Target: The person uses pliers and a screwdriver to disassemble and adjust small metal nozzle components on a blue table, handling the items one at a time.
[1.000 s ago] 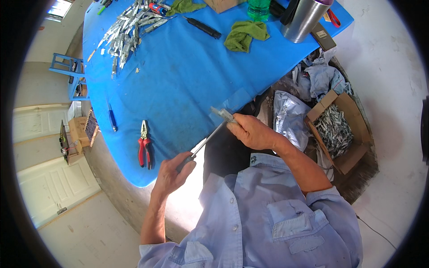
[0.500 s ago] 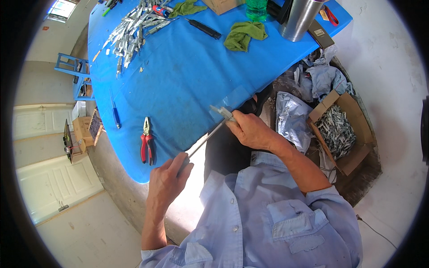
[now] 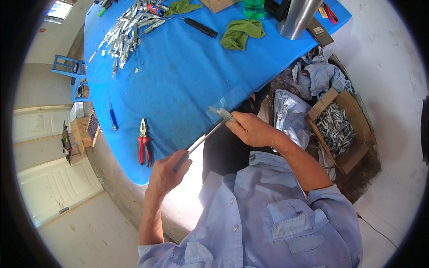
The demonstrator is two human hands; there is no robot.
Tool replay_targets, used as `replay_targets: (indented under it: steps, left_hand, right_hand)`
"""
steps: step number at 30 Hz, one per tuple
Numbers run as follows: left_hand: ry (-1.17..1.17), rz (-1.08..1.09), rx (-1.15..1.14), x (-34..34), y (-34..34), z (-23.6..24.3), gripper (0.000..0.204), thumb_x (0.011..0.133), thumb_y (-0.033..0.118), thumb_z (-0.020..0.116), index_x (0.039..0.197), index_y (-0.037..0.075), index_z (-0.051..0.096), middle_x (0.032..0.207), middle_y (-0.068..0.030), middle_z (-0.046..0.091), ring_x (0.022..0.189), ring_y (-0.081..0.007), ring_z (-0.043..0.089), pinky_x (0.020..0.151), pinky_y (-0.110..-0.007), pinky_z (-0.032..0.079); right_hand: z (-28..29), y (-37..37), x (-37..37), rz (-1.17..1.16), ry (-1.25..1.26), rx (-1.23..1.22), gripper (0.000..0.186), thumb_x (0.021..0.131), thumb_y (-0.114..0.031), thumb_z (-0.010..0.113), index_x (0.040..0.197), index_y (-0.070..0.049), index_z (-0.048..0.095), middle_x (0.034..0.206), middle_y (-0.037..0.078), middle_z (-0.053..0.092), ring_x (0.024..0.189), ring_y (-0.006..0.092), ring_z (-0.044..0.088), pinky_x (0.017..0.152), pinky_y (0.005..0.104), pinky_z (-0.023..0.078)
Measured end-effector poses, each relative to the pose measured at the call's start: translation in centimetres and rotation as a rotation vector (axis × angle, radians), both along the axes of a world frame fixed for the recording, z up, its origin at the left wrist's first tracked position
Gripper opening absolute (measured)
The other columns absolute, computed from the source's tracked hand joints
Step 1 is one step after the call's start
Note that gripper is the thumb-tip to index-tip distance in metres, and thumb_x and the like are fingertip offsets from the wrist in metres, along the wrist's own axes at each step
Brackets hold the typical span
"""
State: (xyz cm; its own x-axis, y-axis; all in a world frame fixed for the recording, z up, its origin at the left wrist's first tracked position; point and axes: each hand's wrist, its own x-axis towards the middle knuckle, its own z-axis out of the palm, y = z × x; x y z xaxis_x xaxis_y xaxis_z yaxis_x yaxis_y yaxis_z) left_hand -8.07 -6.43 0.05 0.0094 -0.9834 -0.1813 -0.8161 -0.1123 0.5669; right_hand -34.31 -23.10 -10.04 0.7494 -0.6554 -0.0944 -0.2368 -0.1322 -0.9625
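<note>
My left hand (image 3: 169, 172) is closed on the grey handle of a long, thin metal tool (image 3: 201, 139), like a screwdriver. Near the blue table's front edge, my right hand (image 3: 248, 129) grips a small pale grey piece (image 3: 220, 113), and the tool's shaft reaches up to this piece. To the left, on the blue-covered table (image 3: 178, 80), lie red-handled pliers (image 3: 144, 147) and a blue screwdriver (image 3: 112, 117).
A pile of silvery pieces (image 3: 127, 38), a black tool (image 3: 200, 27), green cloths (image 3: 240, 35) and a steel tumbler (image 3: 295, 18) are farther back. At right, a cardboard box (image 3: 362, 125) of shredded-looking pieces sits beside a silver bag (image 3: 289, 118).
The view has shifted slightly. My hands keep their grips on the tool and the grey piece, with only small movements of position.
</note>
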Motion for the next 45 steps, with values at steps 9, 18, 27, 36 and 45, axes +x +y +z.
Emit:
replay_targets:
  steps: [9, 18, 27, 36, 45]
  left_hand:
    - [0.101, 0.063, 0.013, -0.4, 1.0, -1.9, 0.026, 0.091, 0.013, 0.077, 0.113, 0.001, 0.071, 0.088, -0.0206, 0.075, 0.078, -0.0361, 0.075, 0.067, -0.038, 0.058]
    - [0.017, 0.142, 0.031, -0.5, 1.8, 0.2, 0.026, 0.092, 0.015, 0.075, 0.114, 0.001, 0.069, 0.088, -0.0189, 0.074, 0.076, -0.0358, 0.074, 0.066, -0.039, 0.058]
    - [0.041, 0.202, -0.019, -1.2, 3.1, 0.5, 0.023, 0.091, 0.011, 0.075, 0.111, 0.001, 0.069, 0.086, -0.0166, 0.073, 0.075, -0.0336, 0.073, 0.067, -0.038, 0.057]
    - [0.04, 0.178, -0.105, -1.2, 4.2, 0.3, 0.024, 0.095, 0.015, 0.074, 0.113, 0.0, 0.069, 0.076, -0.0105, 0.067, 0.065, -0.0211, 0.063, 0.06, -0.031, 0.049]
    - [0.137, 0.291, 0.024, -2.1, 5.5, 2.1, 0.026, 0.094, 0.017, 0.074, 0.115, 0.003, 0.07, 0.075, -0.0112, 0.068, 0.061, -0.0215, 0.064, 0.061, -0.032, 0.052]
  right_hand:
    - [1.2, -0.1, 0.0, -0.003, 0.005, 0.191, 0.035, 0.105, -0.028, 0.056, 0.093, 0.005, 0.055, 0.081, 0.024, 0.061, 0.075, 0.035, 0.06, 0.072, 0.0453, 0.047]
    - [2.3, 1.1, 0.5, -0.087, 0.05, 0.145, 0.032, 0.103, -0.028, 0.059, 0.097, 0.002, 0.055, 0.079, 0.025, 0.06, 0.07, 0.0407, 0.058, 0.068, 0.0478, 0.046]
    - [2.4, 2.5, 0.9, -0.132, -0.141, 0.588, 0.034, 0.11, -0.028, 0.048, 0.115, 0.002, 0.064, 0.082, 0.004, 0.063, 0.07, 0.0094, 0.06, 0.062, 0.0257, 0.05]
    - [1.7, 4.0, 1.8, -0.284, -0.228, 0.652, 0.032, 0.106, -0.029, 0.057, 0.115, -0.001, 0.069, 0.096, 0.004, 0.07, 0.082, 0.0095, 0.065, 0.065, 0.0249, 0.053]
    - [1.7, 4.9, 2.3, -0.501, -0.42, 0.755, 0.028, 0.098, -0.016, 0.069, 0.122, -0.003, 0.064, 0.112, 0.009, 0.072, 0.099, 0.0156, 0.072, 0.067, 0.0254, 0.056]
